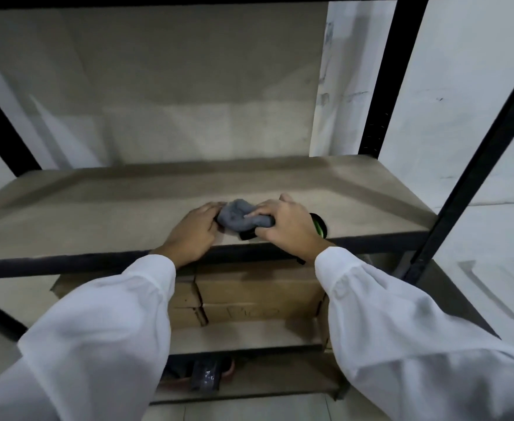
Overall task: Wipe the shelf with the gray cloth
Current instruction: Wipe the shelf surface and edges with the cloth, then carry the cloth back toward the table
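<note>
A bunched gray cloth (pixel 239 217) lies on the tan shelf board (pixel 97 208), near its front edge at the middle. My right hand (pixel 286 226) grips the cloth's right end, fingers curled over it. My left hand (pixel 196 230) rests on the board at the cloth's left side, fingertips touching its edge. A dark object sits under the cloth and is mostly hidden. Both arms wear white sleeves.
Black metal uprights (pixel 392 77) frame the rack, with a black front rail (pixel 67 264). A dark round object with a green stripe (pixel 319 227) sits just right of my right hand. Cardboard boxes (pixel 258 293) fill the shelf below. White wall lies to the right.
</note>
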